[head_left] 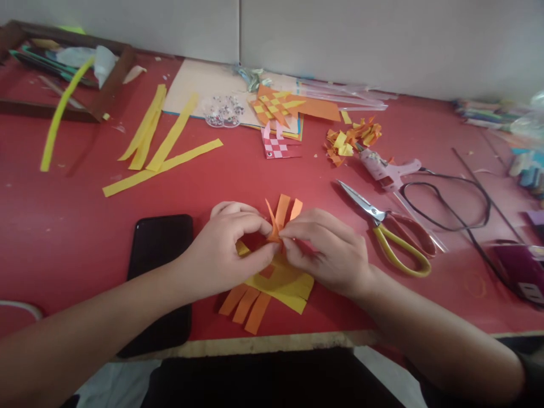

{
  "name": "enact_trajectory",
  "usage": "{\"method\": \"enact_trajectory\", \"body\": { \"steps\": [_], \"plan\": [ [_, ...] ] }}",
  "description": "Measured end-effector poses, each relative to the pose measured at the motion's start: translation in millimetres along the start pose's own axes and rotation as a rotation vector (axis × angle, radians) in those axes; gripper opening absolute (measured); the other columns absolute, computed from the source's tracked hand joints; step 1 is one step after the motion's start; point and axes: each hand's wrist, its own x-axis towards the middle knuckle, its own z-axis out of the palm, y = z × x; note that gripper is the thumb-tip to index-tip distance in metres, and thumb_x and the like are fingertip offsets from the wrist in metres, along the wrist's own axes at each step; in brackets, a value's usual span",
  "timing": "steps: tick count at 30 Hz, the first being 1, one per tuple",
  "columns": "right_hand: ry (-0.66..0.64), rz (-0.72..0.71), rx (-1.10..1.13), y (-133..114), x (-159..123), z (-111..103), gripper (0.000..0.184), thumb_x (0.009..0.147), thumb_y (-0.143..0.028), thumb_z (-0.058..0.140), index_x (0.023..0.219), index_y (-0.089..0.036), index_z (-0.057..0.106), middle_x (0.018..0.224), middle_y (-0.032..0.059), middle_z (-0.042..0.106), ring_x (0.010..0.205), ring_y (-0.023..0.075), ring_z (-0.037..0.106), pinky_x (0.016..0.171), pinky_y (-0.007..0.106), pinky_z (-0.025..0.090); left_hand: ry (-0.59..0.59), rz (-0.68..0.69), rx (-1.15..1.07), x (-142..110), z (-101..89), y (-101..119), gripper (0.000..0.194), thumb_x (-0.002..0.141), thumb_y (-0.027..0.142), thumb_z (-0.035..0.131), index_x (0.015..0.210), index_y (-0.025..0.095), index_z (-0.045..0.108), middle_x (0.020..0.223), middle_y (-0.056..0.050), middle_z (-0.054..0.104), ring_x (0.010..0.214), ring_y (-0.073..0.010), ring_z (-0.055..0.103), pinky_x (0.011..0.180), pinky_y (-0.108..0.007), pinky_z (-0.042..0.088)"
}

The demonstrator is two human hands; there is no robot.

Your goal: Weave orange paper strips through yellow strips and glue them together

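Note:
A weave of orange and yellow paper strips (272, 283) lies on the red table (63, 226) near its front edge. My left hand (225, 249) and my right hand (327, 249) meet above it. Both pinch the same orange strip (274, 229) at the middle of the weave, fingers curled and pressed together. More orange strip ends stick out beyond my fingers at the top and below my wrists at the bottom. A black phone (159, 277) lies flat just left of my left hand.
Yellow-handled scissors (391, 232) and a pink glue gun (389, 167) with a black cord lie to the right. Loose yellow strips (165, 153) are at the left. Finished woven paper fish (276, 107), googly eyes (223, 110), paper scraps (351, 139) and a wooden tray (63, 73) sit further back.

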Motion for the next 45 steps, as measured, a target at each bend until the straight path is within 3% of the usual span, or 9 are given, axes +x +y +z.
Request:
{"method": "enact_trajectory", "body": {
  "steps": [5, 20, 29, 35, 38, 41, 43, 45],
  "plan": [
    [-0.067, -0.135, 0.013, 5, -4, -5, 0.009, 0.085, -0.009, 0.064, 0.090, -0.017, 0.061, 0.082, 0.0042, 0.066, 0.074, 0.0147, 0.061, 0.070, 0.032, 0.056, -0.102, -0.016, -0.070, 2, -2.1, 3, 0.005, 0.078, 0.023, 0.063, 0.076, 0.020, 0.060, 0.088, -0.001, 0.067, 0.101, -0.0212, 0.059, 0.095, -0.040, 0.041],
    [-0.072, -0.156, 0.048, 4, -4, -3, 0.013, 0.084, -0.006, 0.063, 0.094, -0.015, 0.060, 0.084, 0.0068, 0.064, 0.077, 0.0168, 0.060, 0.070, 0.034, 0.056, -0.167, -0.062, -0.052, 3, -1.9, 4, 0.007, 0.074, 0.024, 0.066, 0.070, 0.022, 0.060, 0.081, 0.000, 0.064, 0.102, -0.0228, 0.057, 0.096, -0.041, 0.041],
    [0.027, -0.001, 0.107, 1, 1, -1, 0.012, 0.085, -0.009, 0.059, 0.090, -0.020, 0.057, 0.077, 0.0022, 0.065, 0.071, 0.0146, 0.062, 0.063, 0.030, 0.054, -0.119, -0.045, -0.029, 4, -0.8, 3, 0.005, 0.076, 0.026, 0.065, 0.074, 0.022, 0.064, 0.082, 0.001, 0.069, 0.100, -0.0214, 0.061, 0.097, -0.041, 0.041],
    [0.140, 0.197, 0.165, 11, -3, -9, 0.012, 0.086, -0.017, 0.046, 0.075, -0.022, 0.045, 0.066, -0.0005, 0.049, 0.059, 0.0145, 0.052, 0.054, 0.030, 0.046, -0.117, -0.003, 0.058, 4, 0.4, -1, 0.010, 0.079, 0.028, 0.067, 0.073, 0.021, 0.063, 0.082, -0.001, 0.070, 0.099, -0.0229, 0.062, 0.096, -0.043, 0.040],
    [0.132, 0.342, 0.004, 24, -4, -17, 0.024, 0.086, -0.014, 0.042, 0.065, -0.022, 0.037, 0.058, -0.0030, 0.040, 0.050, 0.0117, 0.041, 0.048, 0.027, 0.035, -0.065, 0.024, 0.098, 4, 1.1, -5, 0.012, 0.084, 0.031, 0.067, 0.077, 0.021, 0.065, 0.084, -0.001, 0.072, 0.099, -0.0230, 0.062, 0.095, -0.043, 0.040],
    [-0.004, 0.406, -0.277, 43, -3, -27, 0.035, 0.086, -0.016, 0.048, 0.056, -0.022, 0.031, 0.050, -0.0044, 0.032, 0.046, 0.0106, 0.032, 0.046, 0.028, 0.026, 0.011, 0.003, 0.103, 3, 1.0, -7, 0.012, 0.086, 0.034, 0.067, 0.083, 0.022, 0.068, 0.086, -0.002, 0.073, 0.096, -0.0227, 0.064, 0.092, -0.043, 0.043],
    [-0.120, 0.398, -0.402, 57, -4, -31, 0.032, 0.086, -0.023, 0.055, 0.058, -0.021, 0.041, 0.051, -0.0033, 0.042, 0.047, 0.0116, 0.038, 0.048, 0.028, 0.028, 0.045, -0.022, 0.091, 3, 0.5, -7, 0.013, 0.086, 0.035, 0.066, 0.085, 0.023, 0.069, 0.089, -0.003, 0.074, 0.094, -0.0228, 0.065, 0.090, -0.043, 0.045],
    [-0.163, 0.375, -0.472, 65, -5, -33, 0.012, 0.083, -0.027, 0.063, 0.074, -0.021, 0.057, 0.068, 0.0015, 0.061, 0.057, 0.0158, 0.052, 0.053, 0.029, 0.037, 0.060, -0.043, 0.079, 3, -0.1, -7, 0.012, 0.086, 0.033, 0.064, 0.087, 0.022, 0.070, 0.091, -0.003, 0.074, 0.093, -0.0228, 0.065, 0.091, -0.044, 0.045]
  ]
}}
